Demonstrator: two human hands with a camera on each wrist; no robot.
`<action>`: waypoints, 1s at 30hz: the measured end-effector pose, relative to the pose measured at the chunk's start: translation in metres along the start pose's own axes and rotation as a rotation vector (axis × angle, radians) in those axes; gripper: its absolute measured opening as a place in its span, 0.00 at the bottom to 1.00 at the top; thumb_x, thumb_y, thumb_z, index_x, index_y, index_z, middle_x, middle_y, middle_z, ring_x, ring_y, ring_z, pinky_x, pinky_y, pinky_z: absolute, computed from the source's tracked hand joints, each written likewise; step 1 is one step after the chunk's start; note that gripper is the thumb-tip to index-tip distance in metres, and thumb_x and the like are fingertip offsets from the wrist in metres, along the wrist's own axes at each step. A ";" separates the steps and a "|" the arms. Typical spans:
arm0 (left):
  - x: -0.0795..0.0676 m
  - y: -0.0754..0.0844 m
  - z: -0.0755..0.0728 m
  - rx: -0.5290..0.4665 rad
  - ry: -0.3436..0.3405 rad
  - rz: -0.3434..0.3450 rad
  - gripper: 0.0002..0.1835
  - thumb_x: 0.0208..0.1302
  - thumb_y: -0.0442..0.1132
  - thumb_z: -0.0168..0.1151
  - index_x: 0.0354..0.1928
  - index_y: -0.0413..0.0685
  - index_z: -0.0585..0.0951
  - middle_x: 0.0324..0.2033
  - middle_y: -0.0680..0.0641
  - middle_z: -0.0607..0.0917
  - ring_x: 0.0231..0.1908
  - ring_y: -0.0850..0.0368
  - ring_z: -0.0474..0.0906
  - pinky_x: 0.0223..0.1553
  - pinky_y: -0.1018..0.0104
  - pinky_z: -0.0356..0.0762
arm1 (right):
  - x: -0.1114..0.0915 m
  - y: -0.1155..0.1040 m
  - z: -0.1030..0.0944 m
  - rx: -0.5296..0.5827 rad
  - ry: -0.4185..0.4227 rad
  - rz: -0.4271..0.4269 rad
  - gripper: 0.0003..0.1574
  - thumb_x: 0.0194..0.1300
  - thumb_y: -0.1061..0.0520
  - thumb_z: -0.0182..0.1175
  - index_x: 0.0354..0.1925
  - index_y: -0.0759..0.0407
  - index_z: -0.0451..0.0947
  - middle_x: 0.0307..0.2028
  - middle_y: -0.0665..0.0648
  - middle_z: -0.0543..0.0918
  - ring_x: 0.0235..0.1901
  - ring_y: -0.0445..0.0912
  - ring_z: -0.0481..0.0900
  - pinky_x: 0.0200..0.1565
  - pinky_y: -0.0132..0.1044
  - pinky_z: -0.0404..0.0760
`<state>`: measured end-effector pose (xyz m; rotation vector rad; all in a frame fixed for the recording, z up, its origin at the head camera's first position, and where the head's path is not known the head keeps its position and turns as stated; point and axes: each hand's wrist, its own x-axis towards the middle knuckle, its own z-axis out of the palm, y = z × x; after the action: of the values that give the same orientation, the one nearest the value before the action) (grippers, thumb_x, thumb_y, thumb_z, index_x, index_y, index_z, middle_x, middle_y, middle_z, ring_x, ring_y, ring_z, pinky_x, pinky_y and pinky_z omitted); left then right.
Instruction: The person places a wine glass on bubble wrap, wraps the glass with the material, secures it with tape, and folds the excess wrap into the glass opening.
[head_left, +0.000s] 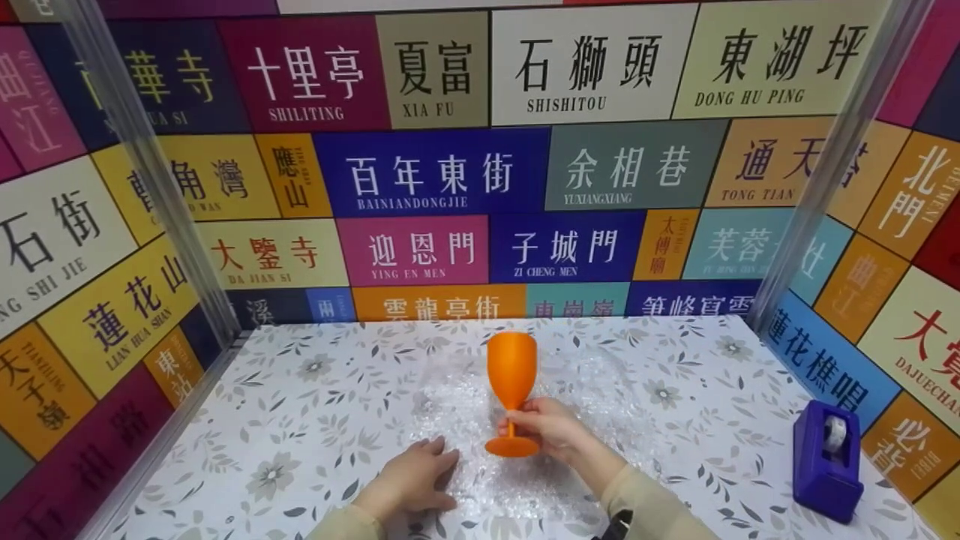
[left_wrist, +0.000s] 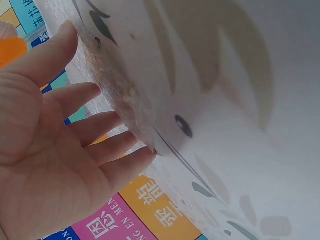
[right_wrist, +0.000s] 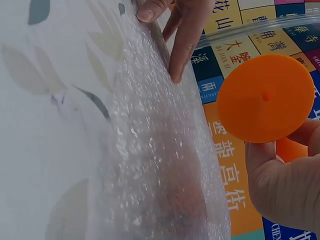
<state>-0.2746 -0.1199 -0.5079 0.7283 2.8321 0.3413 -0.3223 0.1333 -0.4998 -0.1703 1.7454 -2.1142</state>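
Observation:
My right hand (head_left: 556, 429) pinches the stem of an orange goblet (head_left: 512, 367), which stands upright with its bowl on top. In the right wrist view the round foot of the goblet (right_wrist: 265, 97) faces the camera, thumb and fingers just behind it. Under both hands lies a sheet of clear bubble wrap (head_left: 480, 487), spread flat on the table. My left hand (head_left: 416, 476) is at the sheet's left side, fingers extended and spread, with nothing held. Its fingertips come right at the bubble wrap (left_wrist: 122, 90) in the left wrist view.
A purple tape dispenser (head_left: 826, 461) with a roll of tape stands at the table's right edge. The table (head_left: 270, 420) has a white cover with a leaf and flower print. Panels of coloured sign blocks (head_left: 431, 172) rise behind and at both sides, with clear corner strips.

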 end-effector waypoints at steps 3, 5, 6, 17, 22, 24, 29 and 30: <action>0.000 -0.001 0.000 0.010 0.010 0.009 0.38 0.52 0.55 0.74 0.66 0.50 0.76 0.65 0.35 0.72 0.64 0.33 0.67 0.63 0.41 0.66 | 0.001 0.005 0.010 -0.001 -0.009 0.000 0.13 0.71 0.67 0.54 0.47 0.80 0.70 0.31 0.58 0.85 0.32 0.44 0.85 0.43 0.37 0.85; 0.000 -0.002 -0.001 0.006 0.012 0.011 0.38 0.52 0.54 0.74 0.66 0.51 0.77 0.65 0.36 0.73 0.64 0.34 0.67 0.63 0.41 0.66 | 0.002 0.008 0.014 0.000 -0.013 0.007 0.12 0.71 0.68 0.54 0.47 0.79 0.71 0.31 0.58 0.86 0.32 0.44 0.85 0.43 0.37 0.85; -0.001 -0.002 -0.001 0.003 0.014 0.012 0.38 0.52 0.54 0.74 0.66 0.51 0.77 0.65 0.36 0.73 0.64 0.34 0.67 0.63 0.41 0.66 | 0.002 0.010 0.017 0.001 -0.013 0.010 0.11 0.71 0.68 0.54 0.46 0.78 0.71 0.31 0.58 0.86 0.32 0.44 0.85 0.43 0.37 0.85; 0.000 -0.007 -0.002 -0.037 0.023 0.028 0.37 0.50 0.52 0.75 0.64 0.52 0.78 0.64 0.38 0.74 0.63 0.37 0.69 0.62 0.42 0.68 | 0.001 0.026 0.036 0.005 -0.059 0.055 0.07 0.70 0.68 0.55 0.38 0.72 0.78 0.29 0.56 0.86 0.29 0.41 0.85 0.38 0.32 0.85; 0.002 -0.013 -0.006 -0.050 0.083 0.114 0.28 0.50 0.47 0.75 0.55 0.49 0.83 0.56 0.41 0.81 0.53 0.42 0.78 0.56 0.48 0.75 | 0.002 0.033 0.044 -0.025 -0.033 0.072 0.06 0.68 0.68 0.57 0.35 0.70 0.79 0.28 0.56 0.86 0.29 0.41 0.85 0.38 0.33 0.85; 0.003 -0.015 -0.007 -0.065 0.117 0.132 0.25 0.51 0.45 0.75 0.52 0.47 0.83 0.53 0.41 0.83 0.50 0.43 0.80 0.55 0.48 0.76 | 0.002 0.035 0.047 -0.030 -0.029 0.076 0.06 0.68 0.68 0.57 0.36 0.72 0.79 0.28 0.56 0.86 0.29 0.42 0.85 0.39 0.34 0.85; 0.006 -0.021 -0.009 -0.100 0.161 0.105 0.25 0.56 0.44 0.72 0.55 0.42 0.83 0.53 0.38 0.83 0.54 0.40 0.78 0.58 0.45 0.73 | 0.001 0.038 0.051 -0.016 -0.028 0.083 0.06 0.68 0.68 0.57 0.37 0.74 0.79 0.29 0.58 0.87 0.29 0.43 0.85 0.40 0.36 0.85; 0.007 -0.022 -0.010 -0.102 0.167 0.098 0.25 0.56 0.44 0.71 0.55 0.41 0.82 0.53 0.38 0.83 0.54 0.39 0.78 0.58 0.45 0.72 | 0.001 0.038 0.052 -0.011 -0.031 0.082 0.06 0.68 0.68 0.57 0.37 0.74 0.78 0.29 0.58 0.87 0.29 0.43 0.85 0.40 0.36 0.85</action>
<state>-0.2928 -0.1370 -0.5047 0.8560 2.9123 0.5839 -0.2976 0.0794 -0.5256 -0.1314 1.7171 -2.0342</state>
